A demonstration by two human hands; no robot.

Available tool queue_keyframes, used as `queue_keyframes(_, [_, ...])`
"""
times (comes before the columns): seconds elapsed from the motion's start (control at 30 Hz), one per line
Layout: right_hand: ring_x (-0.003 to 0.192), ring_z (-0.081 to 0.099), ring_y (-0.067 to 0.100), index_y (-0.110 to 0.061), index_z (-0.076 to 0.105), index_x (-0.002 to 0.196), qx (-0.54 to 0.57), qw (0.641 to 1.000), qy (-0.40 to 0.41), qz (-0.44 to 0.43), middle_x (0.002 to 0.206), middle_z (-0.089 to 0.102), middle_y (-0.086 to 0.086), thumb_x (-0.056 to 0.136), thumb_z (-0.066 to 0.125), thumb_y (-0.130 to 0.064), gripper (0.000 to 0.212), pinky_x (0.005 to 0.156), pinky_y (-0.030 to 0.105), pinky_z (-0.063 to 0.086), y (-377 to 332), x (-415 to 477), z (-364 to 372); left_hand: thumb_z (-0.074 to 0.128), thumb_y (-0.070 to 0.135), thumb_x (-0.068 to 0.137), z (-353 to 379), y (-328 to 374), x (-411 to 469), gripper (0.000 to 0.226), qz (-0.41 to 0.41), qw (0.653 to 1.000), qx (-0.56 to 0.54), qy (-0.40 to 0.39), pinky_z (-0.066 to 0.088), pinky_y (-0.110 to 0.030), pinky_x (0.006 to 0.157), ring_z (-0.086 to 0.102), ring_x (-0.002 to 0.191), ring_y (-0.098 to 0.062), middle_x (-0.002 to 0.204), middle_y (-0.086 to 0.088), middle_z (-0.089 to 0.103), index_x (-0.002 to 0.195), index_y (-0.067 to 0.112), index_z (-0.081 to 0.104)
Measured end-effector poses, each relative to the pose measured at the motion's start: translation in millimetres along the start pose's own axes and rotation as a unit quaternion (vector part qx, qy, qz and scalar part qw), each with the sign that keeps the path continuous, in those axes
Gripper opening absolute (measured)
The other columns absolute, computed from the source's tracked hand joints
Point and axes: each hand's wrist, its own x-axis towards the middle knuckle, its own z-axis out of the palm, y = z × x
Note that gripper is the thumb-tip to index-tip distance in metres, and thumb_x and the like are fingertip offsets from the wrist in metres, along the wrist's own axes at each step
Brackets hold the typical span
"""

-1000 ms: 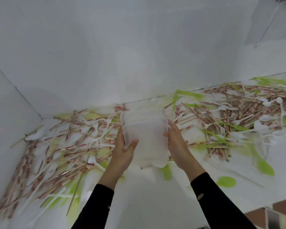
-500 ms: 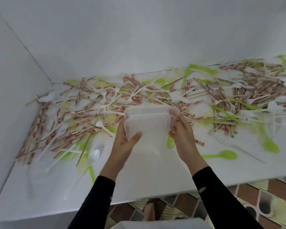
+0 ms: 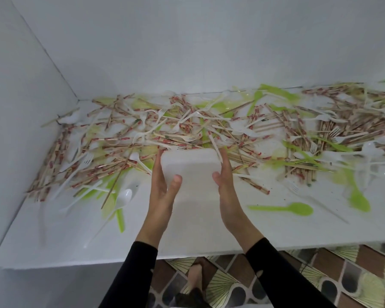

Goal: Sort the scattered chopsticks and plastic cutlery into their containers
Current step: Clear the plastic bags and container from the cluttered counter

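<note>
left hand and right hand grip the white plastic container; it may land tilted on paper-wrapped chopsticks behind it.

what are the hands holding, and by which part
The container: left hand on its left side, right hand on its right side.

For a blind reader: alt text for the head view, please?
A person's left hand and right hand grip a white plastic container between them at a white table. Behind it lie scattered chopsticks, white forks and green spoons.
</note>
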Motion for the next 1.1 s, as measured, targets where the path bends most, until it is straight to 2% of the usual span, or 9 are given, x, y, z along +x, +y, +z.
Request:
queue_keyframes(0.1, [0.122, 0.041, -0.019, -0.041, 0.023, 0.144, -0.034, 0.999, 0.007, -0.008, 0.135, 0.035, -0.040, 0.101, 0.050, -0.020, 0.055, 0.098, 0.013, 0.043, -1.1, 4.0, 3.7, 0.069, 0.049, 0.087, 5.3, -2.4, 1.4, 0.077, -0.009, 1.000, 0.002, 0.007, 0.049, -0.025, 0.098, 0.045, 0.135, -0.008, 0.150, 0.008, 0.043, 0.151, 0.036, 0.028])
queue_keyframes(0.27, [0.132, 0.010, -0.025, -0.059, 0.006, 0.129, -0.199, 0.979, -0.002, -0.046, 0.139, 0.010, -0.042, 0.102, 0.033, -0.007, 0.065, 0.116, 0.021, 0.012, 7.6, 13.2, 1.4, 0.065, 0.027, 0.094, 3.5, -10.5, 7.8, 0.067, -0.008, 0.995, 0.102, 0.012, 0.045, -0.013, 0.096, 0.044, 0.130, 0.005, 0.143, 0.017, 0.045, 0.149, 0.033, 0.027])
queue_keyframes(0.4, [0.138, 0.014, -0.019, -0.054, 0.014, 0.136, -0.218, 0.973, -0.014, -0.078, 0.147, 0.018, -0.035, 0.104, 0.042, -0.015, 0.057, 0.120, 0.027, 0.018, 5.1, 21.3, -1.7, 0.064, 0.019, 0.094, 5.9, -3.6, 20.4, 0.055, 0.016, 0.986, 0.151, 0.071, 0.037, -0.001, 0.088, 0.044, 0.114, 0.023, 0.128, 0.027, 0.046, 0.137, 0.031, 0.033])
queue_keyframes(0.5, [0.124, 0.052, 0.007, -0.029, 0.039, 0.146, -0.179, 0.979, 0.016, -0.091, 0.134, 0.054, -0.015, 0.100, 0.054, -0.021, 0.048, 0.102, 0.033, 0.047, -12.3, 32.4, -10.6, 0.069, 0.026, 0.091, 10.7, 4.3, 37.8, 0.056, 0.015, 0.990, 0.119, 0.076, 0.045, -0.017, 0.099, 0.050, 0.121, 0.008, 0.130, 0.016, 0.053, 0.137, 0.027, 0.038])
queue_keyframes(0.63, [0.096, 0.066, 0.006, -0.020, 0.057, 0.130, -0.088, 0.995, 0.024, -0.045, 0.101, 0.070, -0.017, 0.090, 0.066, -0.019, 0.041, 0.082, 0.022, 0.053, -40.7, 35.9, -43.3, 0.073, 0.026, 0.087, 26.4, 18.0, 67.2, 0.061, -0.039, 0.997, -0.032, 0.050, 0.053, -0.037, 0.094, 0.063, 0.117, -0.017, 0.131, -0.004, 0.063, 0.140, 0.017, 0.044])
queue_keyframes(0.73, [0.104, 0.068, 0.017, -0.019, 0.061, 0.122, -0.108, 0.994, 0.023, -0.010, 0.110, 0.072, -0.005, 0.084, 0.070, -0.024, 0.039, 0.089, 0.038, 0.056, -42.7, 26.5, -72.5, 0.058, 0.008, 0.095, 59.0, 27.9, 85.6, 0.035, -0.093, 0.982, -0.162, 0.016, 0.057, -0.025, 0.072, 0.069, 0.099, -0.012, 0.113, -0.002, 0.070, 0.129, 0.010, 0.049])
queue_keyframes(0.87, [0.097, 0.069, 0.018, -0.021, 0.066, 0.104, -0.112, 0.982, 0.146, -0.044, 0.101, 0.073, -0.001, 0.079, 0.073, -0.027, 0.027, 0.085, 0.042, 0.057, -52.1, 14.0, -114.3, 0.056, 0.021, 0.094, 107.3, 32.8, 104.3, 0.020, -0.181, 0.958, -0.206, -0.087, 0.052, -0.035, 0.084, 0.063, 0.104, -0.020, 0.106, 0.002, 0.068, 0.114, 0.020, 0.058])
queue_keyframes(1.0, [0.111, 0.063, 0.008, -0.023, 0.068, 0.111, -0.235, 0.938, 0.220, -0.132, 0.117, 0.069, -0.008, 0.084, 0.074, -0.014, 0.029, 0.086, 0.031, 0.053, -69.4, 2.1, -175.3, 0.055, 0.062, 0.085, 146.2, 35.5, 125.7, 0.063, -0.278, 0.911, -0.258, -0.161, 0.046, -0.056, 0.100, 0.063, 0.106, -0.034, 0.112, -0.009, 0.066, 0.120, 0.009, 0.059])
queue_keyframes(1.1, [0.136, 0.043, 0.011, -0.025, 0.069, 0.112, -0.338, 0.887, 0.239, -0.205, 0.145, 0.048, -0.001, 0.086, 0.066, 0.006, 0.040, 0.106, 0.022, 0.040, -79.5, -6.9, -227.7, 0.046, 0.063, 0.090, 194.7, 34.0, 132.5, 0.068, -0.313, 0.901, -0.174, -0.245, 0.056, -0.048, 0.086, 0.067, 0.109, -0.030, 0.124, -0.013, 0.067, 0.132, 0.010, 0.058])
